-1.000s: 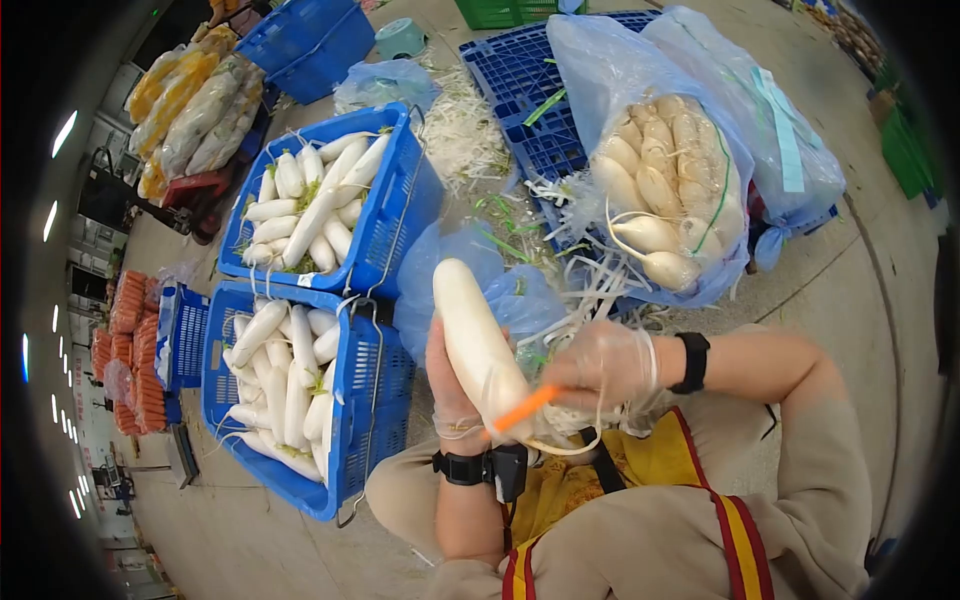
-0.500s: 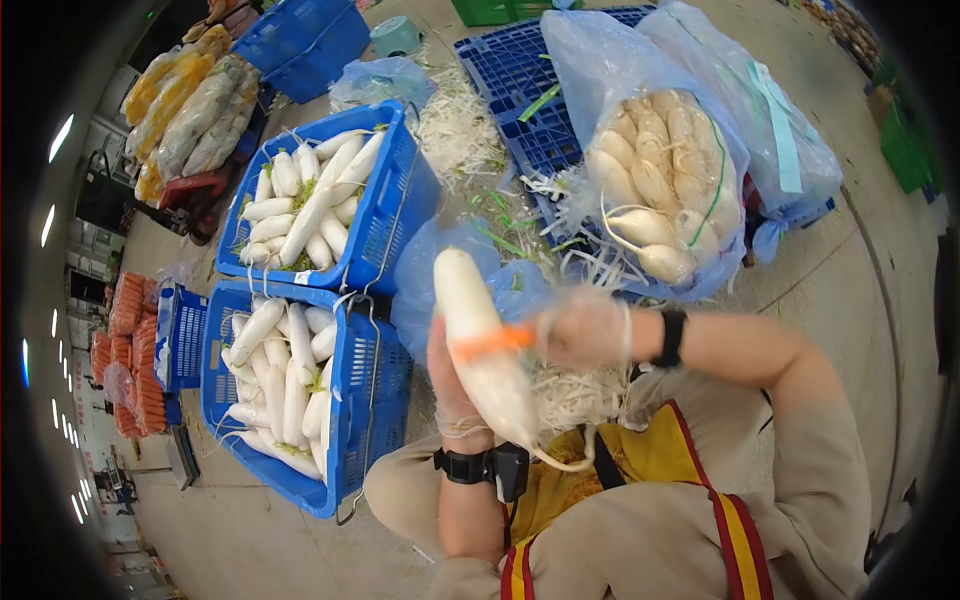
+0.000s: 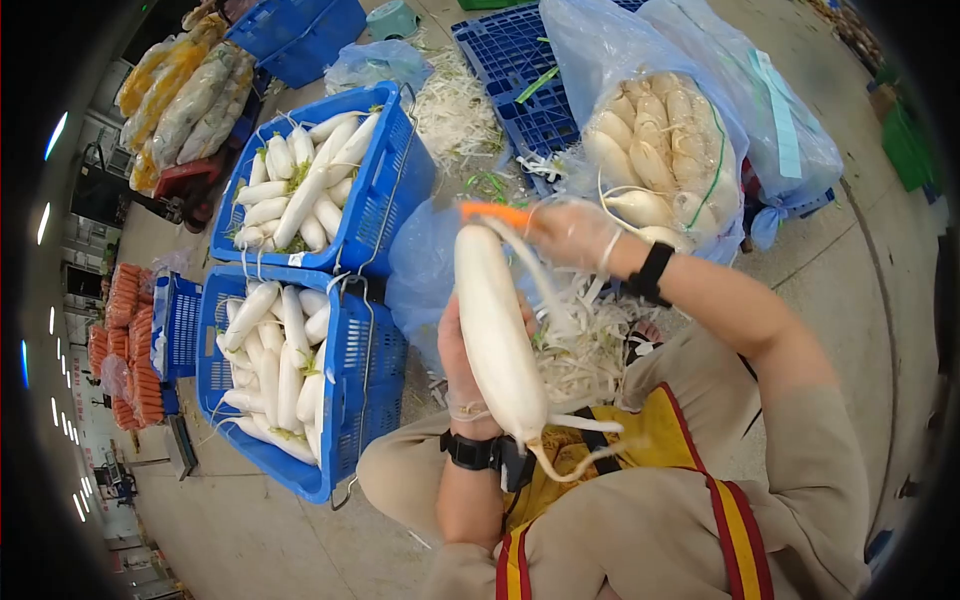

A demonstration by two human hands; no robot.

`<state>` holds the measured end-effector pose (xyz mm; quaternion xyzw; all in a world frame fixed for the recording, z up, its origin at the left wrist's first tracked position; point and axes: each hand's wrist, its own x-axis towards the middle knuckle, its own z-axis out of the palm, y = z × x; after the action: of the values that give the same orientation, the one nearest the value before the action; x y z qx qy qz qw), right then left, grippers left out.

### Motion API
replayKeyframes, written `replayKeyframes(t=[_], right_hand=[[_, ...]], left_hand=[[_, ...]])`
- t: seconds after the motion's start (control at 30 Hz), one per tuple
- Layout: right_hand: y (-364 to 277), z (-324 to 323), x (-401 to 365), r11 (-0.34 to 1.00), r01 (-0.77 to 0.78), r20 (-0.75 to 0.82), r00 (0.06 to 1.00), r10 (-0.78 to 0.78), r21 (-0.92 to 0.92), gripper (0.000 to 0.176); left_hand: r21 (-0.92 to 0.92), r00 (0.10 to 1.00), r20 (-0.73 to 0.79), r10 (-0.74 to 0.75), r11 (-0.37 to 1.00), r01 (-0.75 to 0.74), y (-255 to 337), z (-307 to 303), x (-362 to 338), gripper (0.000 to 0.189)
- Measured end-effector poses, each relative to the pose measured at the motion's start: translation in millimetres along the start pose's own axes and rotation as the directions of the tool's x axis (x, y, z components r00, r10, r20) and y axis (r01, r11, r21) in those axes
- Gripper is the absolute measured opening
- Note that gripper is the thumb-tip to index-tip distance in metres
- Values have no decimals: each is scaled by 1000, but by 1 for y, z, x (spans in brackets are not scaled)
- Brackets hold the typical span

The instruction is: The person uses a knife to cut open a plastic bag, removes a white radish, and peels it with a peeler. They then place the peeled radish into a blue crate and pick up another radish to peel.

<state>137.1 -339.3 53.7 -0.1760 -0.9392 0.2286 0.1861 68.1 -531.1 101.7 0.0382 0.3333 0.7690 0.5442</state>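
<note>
My left hand, in a thin clear glove, grips a long white radish from behind and holds it upright over my lap. My right hand, also gloved, holds an orange-handled peeler at the top end of the radish. A long strip of white peel trails from the peeler down the radish's right side. The radish's thin root tail curls over my yellow apron.
Two blue baskets full of white radishes stand at my left. A clear bag of unpeeled radishes sits on a blue pallet ahead. Peel scraps cover the floor. Orange carrots are stacked far left.
My right hand has drawn the peeler from the radish's lower end up to its top, lifting off a strip of peel. The radish now stands a little higher.
</note>
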Motion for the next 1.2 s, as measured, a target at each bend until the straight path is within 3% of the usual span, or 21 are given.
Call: replayKeyframes(t=[0.07, 0.1, 0.13, 0.17, 0.2, 0.27, 0.33, 0.4, 0.53, 0.6, 0.63, 0.73, 0.77, 0.8, 0.87, 0.9, 0.93, 1.0, 1.03, 1.13, 1.2], right_hand=[[6, -10, -11, 972, -26, 84, 996, 7, 234, 15], [-7, -12, -25, 973, 188, 29, 981, -194, 132, 13], [-30, -20, -35, 986, 138, 254, 954, -157, 92, 12], [-35, -6, -54, 869, 443, 10, 890, -457, 222, 11], [-43, -8, -56, 863, 453, 7, 885, -466, 224, 11], [-60, -18, -60, 869, 387, 180, 873, -453, 308, 12], [-27, 1, -28, 955, 257, 93, 958, -272, 146, 12], [-4, -13, 0, 995, 17, -30, 999, -14, 102, 19], [-39, -23, -34, 980, -9, 99, 995, -11, 199, 21], [-58, -25, -59, 698, 529, 14, 792, -610, 482, 23], [-59, -20, -55, 694, 530, 11, 791, -612, 487, 23], [-43, -12, -26, 788, 542, -253, 838, -483, 290, 23], [-25, -20, -6, 937, 219, 23, 972, -234, 274, 20], [-17, -25, 2, 979, -116, 281, 957, 66, 166, 22], [-22, -25, -9, 984, -87, 234, 971, 48, 158, 23], [-26, -25, -15, 988, -46, 189, 982, 18, 146, 24], [-32, -22, -31, 968, 203, 139, 965, -224, 149, 23], [-55, -27, -60, 790, 466, 120, 828, -548, 398, 23], [-54, -21, -57, 787, 464, 121, 826, -550, 407, 23], [-36, -6, -32, 942, 288, 230, 918, -323, 172, 23], [-15, -14, -1, 994, 26, 137, 990, -41, 110, 21]], left_hand=[[-89, 979, 197, -44, 994, 63, 2, -19, 14, 38], [-101, 993, 116, -20, 994, 32, 8, -12, 12, 39], [-113, 1000, 29, 3, 994, 0, 12, -9, 9, 40], [-115, 999, 30, 20, 993, -17, 12, -15, 11, 40], [-247, 994, 96, 59, 968, -33, 9, -25, 13, 40], [-365, 984, 155, 87, 931, -25, 7, -29, 10, 39], [-117, 998, -46, -32, 993, 26, 1, -16, 5, 46], [-136, 987, 158, 25, 991, -3, -9, -9, 4, 47], [-155, 997, 80, 1, 988, 11, 2, -9, 5, 48], [-196, 1000, -15, -10, 981, 7, 9, -19, 9, 49], [-216, 995, 87, 46, 976, -26, 10, -30, 16, 49], [-252, 989, 146, -15, 966, 52, 4, -20, 9, 47], [-142, 991, 135, -12, 989, 32, -3, -16, 9, 45], [-32, 993, 120, -5, 999, 9, -9, -14, 8, 44], [-76, 984, 178, 21, 997, -8, -7, -7, 13, 43], [-96, 999, 37, 16, 995, -13, -1, -1, 12, 45], [-119, 994, -111, 8, 993, -21, 4, 0, 10, 46], [-120, 997, 3, 79, 990, -78, 11, -20, 14, 47], [-117, 984, 121, 131, 986, -117, 12, -28, 14, 48], [-98, 999, -13, -31, 995, 30, 6, -14, 6, 50], [-102, 996, 77, -43, 994, 51, -7, -12, 6, 50]])
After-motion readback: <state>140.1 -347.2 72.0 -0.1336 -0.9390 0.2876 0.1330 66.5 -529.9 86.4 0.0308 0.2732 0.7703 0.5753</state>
